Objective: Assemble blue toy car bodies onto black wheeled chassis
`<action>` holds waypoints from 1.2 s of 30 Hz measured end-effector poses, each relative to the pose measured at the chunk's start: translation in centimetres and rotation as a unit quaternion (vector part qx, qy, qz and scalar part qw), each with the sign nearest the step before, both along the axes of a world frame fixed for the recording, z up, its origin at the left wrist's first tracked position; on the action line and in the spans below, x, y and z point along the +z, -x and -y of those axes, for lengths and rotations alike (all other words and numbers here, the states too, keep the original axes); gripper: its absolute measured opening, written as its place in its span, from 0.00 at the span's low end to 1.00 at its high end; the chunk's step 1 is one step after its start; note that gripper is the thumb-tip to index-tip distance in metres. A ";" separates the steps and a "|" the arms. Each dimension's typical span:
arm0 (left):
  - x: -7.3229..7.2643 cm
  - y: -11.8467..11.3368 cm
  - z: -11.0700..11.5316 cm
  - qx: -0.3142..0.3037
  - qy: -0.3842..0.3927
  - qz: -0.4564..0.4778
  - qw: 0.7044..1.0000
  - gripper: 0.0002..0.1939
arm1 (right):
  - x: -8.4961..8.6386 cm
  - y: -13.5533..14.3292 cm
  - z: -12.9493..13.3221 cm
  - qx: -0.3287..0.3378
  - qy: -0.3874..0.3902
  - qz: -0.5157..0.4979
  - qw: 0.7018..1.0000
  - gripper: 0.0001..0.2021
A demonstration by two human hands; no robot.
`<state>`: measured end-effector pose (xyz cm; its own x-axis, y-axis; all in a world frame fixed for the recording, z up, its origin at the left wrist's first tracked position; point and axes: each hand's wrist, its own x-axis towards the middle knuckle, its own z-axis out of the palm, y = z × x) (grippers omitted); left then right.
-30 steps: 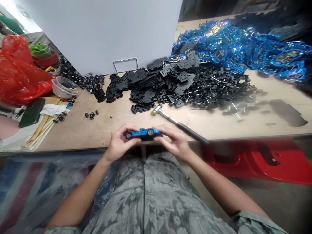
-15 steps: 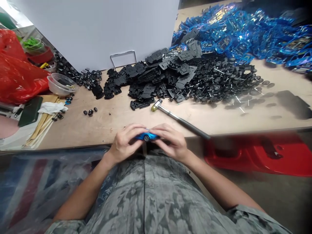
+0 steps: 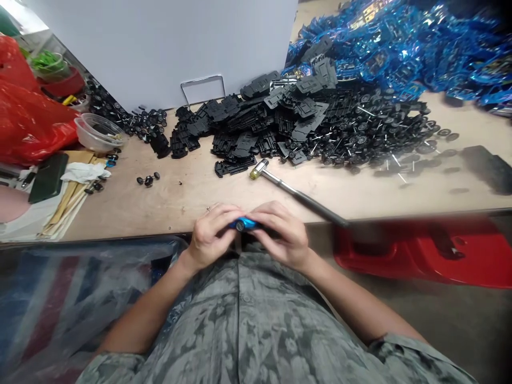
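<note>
A small blue toy car (image 3: 248,222) is between the two hands at the near edge of the table (image 3: 200,205), with one dark wheel (image 3: 240,226) showing toward the person. The left hand (image 3: 210,237) holds one end and the right hand (image 3: 286,234) the other, each grip narrow, fingers over the top and thumb low. Both ends are hidden by the fingers, so how firmly they press, I cannot tell.

It looks light and stiff, probably hard plastic; the glossy shell may be a little slippery, and the wheels could roll under a fingertip. The body ends seem the best hold, away from wheels and thin edges. A hammer (image 3: 298,196) lies beyond the right hand, near a pile of black base plates (image 3: 244,143)
</note>
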<state>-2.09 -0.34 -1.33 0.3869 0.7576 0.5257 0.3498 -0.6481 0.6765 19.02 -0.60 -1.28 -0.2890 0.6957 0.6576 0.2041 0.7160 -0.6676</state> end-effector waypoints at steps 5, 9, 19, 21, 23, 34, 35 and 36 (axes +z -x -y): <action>0.8 0.4 -0.3 0.011 0.057 0.033 0.998 0.19 | 0.3 -0.3 -0.5 0.003 -0.034 0.035 0.999 0.22; 0.8 0.8 -0.2 0.044 -0.009 -0.006 0.999 0.22 | 0.3 -0.2 -1.1 -0.023 -0.091 0.072 0.993 0.21; 1.1 1.8 -1.0 0.041 -0.061 -0.118 0.990 0.23 | 0.4 1.1 -1.2 -0.045 -0.062 0.050 0.996 0.11; 0.6 1.2 -0.9 0.061 -0.075 -0.134 0.986 0.28 | 0.3 1.6 -1.2 -0.090 -0.013 0.020 0.996 0.07; -0.3 0.6 -0.7 0.087 -0.096 -0.162 0.978 0.39 | 0.4 2.0 -1.2 -0.123 0.047 -0.017 0.991 0.02; -0.4 1.8 0.0 0.020 0.172 0.066 0.983 0.22 | 0.6 1.4 -3.6 0.014 0.084 -0.047 0.995 0.16; -0.2 1.8 0.0 0.025 0.185 0.085 0.979 0.20 | 0.7 1.4 -4.0 0.032 0.080 -0.040 0.995 0.14; -0.1 1.7 0.0 0.036 0.189 0.103 0.976 0.18 | 0.8 1.5 -4.2 0.048 0.077 -0.036 0.995 0.11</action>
